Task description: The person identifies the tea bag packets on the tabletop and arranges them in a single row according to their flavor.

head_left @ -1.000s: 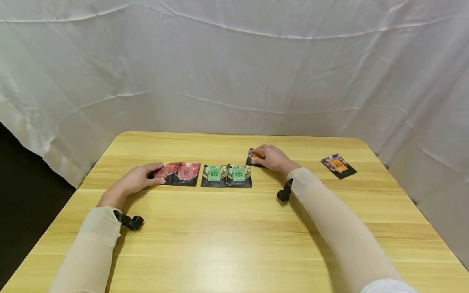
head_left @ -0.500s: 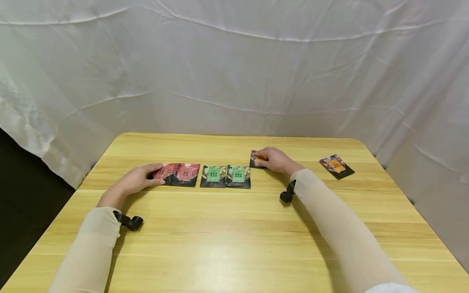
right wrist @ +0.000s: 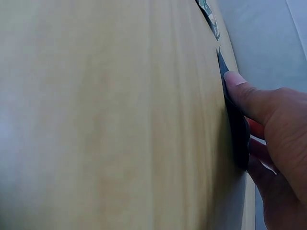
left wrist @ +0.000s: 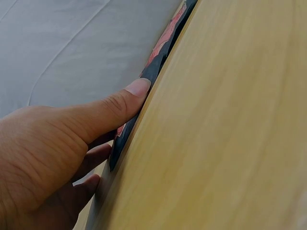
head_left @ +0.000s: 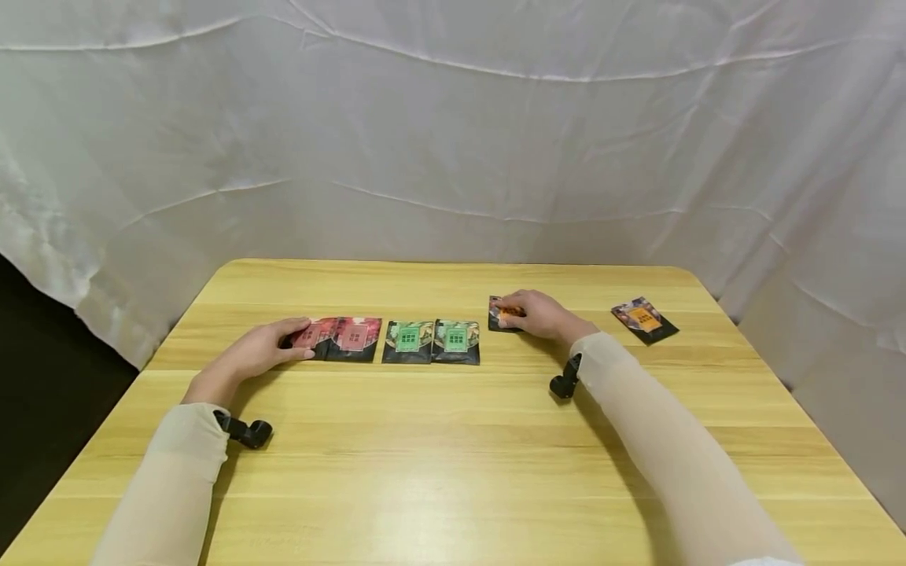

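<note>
Two red-labelled black sachets lie side by side with edges meeting. My left hand [head_left: 256, 352] rests on the outer red sachet [head_left: 307, 338], covering its left part; in the left wrist view the thumb [left wrist: 138, 88] presses its near edge. The other red sachet [head_left: 355, 338] lies free of the hand. My right hand [head_left: 546, 316] holds an orange-labelled sachet [head_left: 497, 321] between thumb and fingers, low on the tabletop; its right part is hidden. In the right wrist view the thumb [right wrist: 235, 79] lies on this sachet [right wrist: 235, 127].
Two green-labelled sachets, one [head_left: 407, 341] beside the other [head_left: 456, 341], lie between the hands. A second orange-labelled sachet [head_left: 644, 320] lies askew at the right. The wooden table [head_left: 425, 440] has a pale curtain [head_left: 453, 157] behind its far edge.
My right hand has drawn the orange sachet a little to the right and nearer, into line with the row. The left hand stays on the red sachet.
</note>
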Tool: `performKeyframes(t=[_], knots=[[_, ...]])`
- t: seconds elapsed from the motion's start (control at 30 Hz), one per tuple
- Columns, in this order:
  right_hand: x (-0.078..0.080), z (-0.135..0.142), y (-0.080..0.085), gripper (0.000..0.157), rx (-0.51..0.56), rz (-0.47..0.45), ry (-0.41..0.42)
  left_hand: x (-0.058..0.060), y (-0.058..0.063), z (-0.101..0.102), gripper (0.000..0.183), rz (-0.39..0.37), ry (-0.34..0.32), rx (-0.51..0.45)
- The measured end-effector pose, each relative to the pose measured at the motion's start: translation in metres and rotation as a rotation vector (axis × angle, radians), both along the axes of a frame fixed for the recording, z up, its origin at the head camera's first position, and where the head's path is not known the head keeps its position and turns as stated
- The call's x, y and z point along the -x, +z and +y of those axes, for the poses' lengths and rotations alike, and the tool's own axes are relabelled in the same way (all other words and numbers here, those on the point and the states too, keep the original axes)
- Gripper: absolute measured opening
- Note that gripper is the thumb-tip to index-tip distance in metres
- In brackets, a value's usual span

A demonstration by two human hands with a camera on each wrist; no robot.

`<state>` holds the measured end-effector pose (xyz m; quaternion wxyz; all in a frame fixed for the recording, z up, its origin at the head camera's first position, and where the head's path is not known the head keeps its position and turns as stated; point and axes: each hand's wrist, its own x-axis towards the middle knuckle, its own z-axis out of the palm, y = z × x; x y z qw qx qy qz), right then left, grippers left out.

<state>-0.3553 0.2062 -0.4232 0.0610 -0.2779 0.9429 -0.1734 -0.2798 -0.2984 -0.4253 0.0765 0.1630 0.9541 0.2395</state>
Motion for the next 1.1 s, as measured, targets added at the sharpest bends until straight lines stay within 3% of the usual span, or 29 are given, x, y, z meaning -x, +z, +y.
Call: performKeyframes(t=[1.1], knots=[[-0.051,0.009,-0.003,0.049,-0.006,0.013,0.04,0.0,0.0,-0.001,0.08,0.006,-0.007,0.009]])
